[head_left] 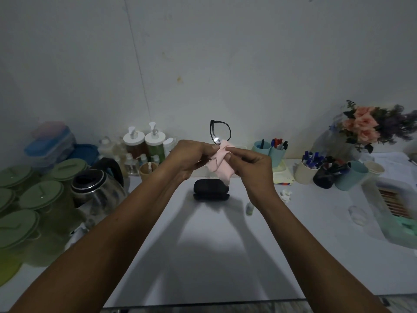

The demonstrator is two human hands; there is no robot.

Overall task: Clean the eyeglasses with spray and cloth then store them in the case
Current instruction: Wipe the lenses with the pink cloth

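Note:
Black-framed eyeglasses are held on end above the table, one lens sticking up over my hands. My left hand grips the lower part of the frame. My right hand pinches a pink cloth against the lower lens, and the cloth's loose end hangs down between the hands. A black glasses case lies shut on the white table right below the hands. A small spray bottle stands on the table beside my right wrist.
A steel kettle and several green-lidded containers crowd the left side. Pump bottles stand along the back wall. Pen cups, a flower bouquet and a clear plastic box fill the right side.

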